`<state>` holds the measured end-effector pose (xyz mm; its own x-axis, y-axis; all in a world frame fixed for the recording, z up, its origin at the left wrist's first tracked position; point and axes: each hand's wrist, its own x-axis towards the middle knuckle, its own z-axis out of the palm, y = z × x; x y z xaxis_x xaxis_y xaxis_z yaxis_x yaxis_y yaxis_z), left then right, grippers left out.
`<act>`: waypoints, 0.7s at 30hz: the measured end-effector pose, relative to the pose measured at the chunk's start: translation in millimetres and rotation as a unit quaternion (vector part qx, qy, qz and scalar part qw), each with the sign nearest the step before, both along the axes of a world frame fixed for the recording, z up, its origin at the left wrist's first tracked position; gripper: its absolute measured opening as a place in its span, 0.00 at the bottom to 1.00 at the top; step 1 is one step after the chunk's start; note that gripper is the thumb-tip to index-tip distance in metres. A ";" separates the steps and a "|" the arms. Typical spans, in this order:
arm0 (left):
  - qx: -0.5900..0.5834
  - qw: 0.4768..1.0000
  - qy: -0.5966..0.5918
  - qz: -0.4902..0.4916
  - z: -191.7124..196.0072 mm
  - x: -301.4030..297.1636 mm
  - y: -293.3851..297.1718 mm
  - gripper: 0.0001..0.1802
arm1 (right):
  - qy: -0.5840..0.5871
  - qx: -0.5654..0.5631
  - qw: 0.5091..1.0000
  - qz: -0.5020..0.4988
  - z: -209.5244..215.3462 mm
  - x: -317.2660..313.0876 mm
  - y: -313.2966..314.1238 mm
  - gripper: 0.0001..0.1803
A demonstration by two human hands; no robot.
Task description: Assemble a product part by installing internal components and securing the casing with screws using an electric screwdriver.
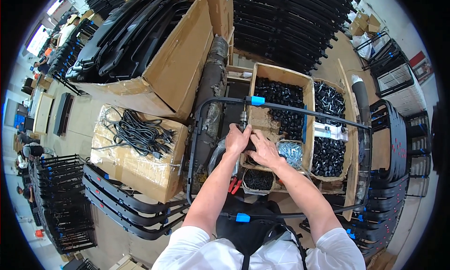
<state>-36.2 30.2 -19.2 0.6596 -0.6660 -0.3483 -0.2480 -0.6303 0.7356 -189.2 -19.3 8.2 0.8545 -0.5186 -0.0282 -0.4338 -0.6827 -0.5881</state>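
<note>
Both my hands are closed around a power drill (243,117), its dark body mostly hidden under them. My left hand (237,140) wraps the part just behind the metal chuck. My right hand (265,148) grips from the right side, farther back. The bit points away from me, toward the far bar of a black tubular frame (309,111), near a blue piece (256,101) on that bar. Whether the tip touches the bar I cannot tell. The frame lies across the bench, and a second blue piece (242,217) sits on its near bar.
Beneath the frame, a wooden tray (309,89) holds black caps, screws and bolts. Red-handled pliers (235,185) lie near my left forearm. At left, black cables (140,134) rest on a taped carton (117,174), beside a large box (176,59) of black panels. Stacked frames (286,17) stand beyond.
</note>
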 end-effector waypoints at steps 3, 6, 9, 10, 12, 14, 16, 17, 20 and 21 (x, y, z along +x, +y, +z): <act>0.012 1.000 0.014 0.024 2.0 1.0 3.6 0.47 | 0.028 0.012 0.999 -0.018 3.4 1.1 5.7 0.31; 0.018 0.999 0.015 0.036 -0.8 -0.3 6.6 0.50 | 0.022 0.017 0.999 -0.018 1.5 -0.6 8.6 0.30; 0.013 0.999 0.000 0.036 5.7 -2.7 8.5 0.50 | 0.026 0.013 0.999 -0.020 0.4 -3.5 9.6 0.30; 0.012 0.999 -0.007 0.035 5.1 -3.0 10.1 0.49 | 0.031 0.019 0.999 -0.019 0.9 -3.5 10.7 0.31; 0.010 0.999 -0.017 0.033 4.3 -2.2 12.0 0.49 | 0.034 0.023 0.999 -0.017 1.8 -2.9 12.9 0.31; 0.008 0.999 -0.027 0.030 1.3 -2.0 13.5 0.48 | 0.026 0.021 0.999 -0.018 1.6 -3.0 14.7 0.31; 0.007 0.999 -0.023 0.038 0.2 -2.3 15.2 0.47 | 0.035 0.020 0.999 -0.019 2.0 -3.9 16.4 0.32; 0.007 0.999 -0.024 0.038 0.3 -2.5 15.8 0.47 | 0.045 0.019 0.999 -0.020 2.3 -4.3 17.0 0.32; -0.005 0.999 -0.035 0.035 2.4 -5.0 18.0 0.45 | 0.057 0.000 0.998 -0.013 4.3 -7.2 17.3 0.33; -0.003 0.999 -0.037 0.032 3.2 -7.1 19.6 0.44 | 0.056 -0.001 0.998 -0.015 5.1 -9.7 18.9 0.33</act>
<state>-43.3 49.8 -16.0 0.7250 -0.6237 -0.2921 -0.2617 -0.6418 0.7209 -198.9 -0.3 13.4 0.8302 -0.5441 -0.1218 -0.5168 -0.6689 -0.5343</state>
